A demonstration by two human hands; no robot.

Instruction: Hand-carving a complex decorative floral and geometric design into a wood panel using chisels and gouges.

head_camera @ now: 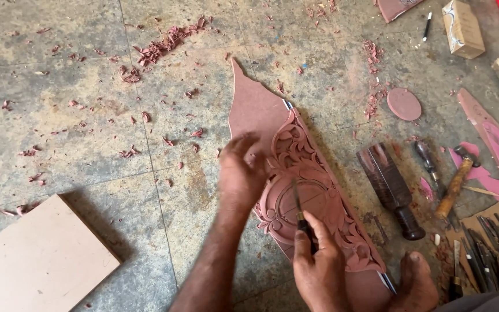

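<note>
A long reddish-brown carved panel [313, 190] with leaf scrolls and an oval medallion lies on the stone floor, on top of a pointed backing board [252, 104]. My left hand [241, 170] rests flat on the panel's left edge, blurred by motion. Over the panel's lower part, my right hand [319, 266] grips a thin carving chisel [298, 205], whose blade tip touches the oval medallion. A bare foot [414, 280] presses on the panel's lower right corner.
A dark wooden mallet [391, 188] and a hammer [454, 185] lie to the right, beside a bundle of several chisels [495, 245]. A plain board [38, 260] sits at lower left. Wood shavings [163, 43] litter the floor; a small box [463, 26] stands top right.
</note>
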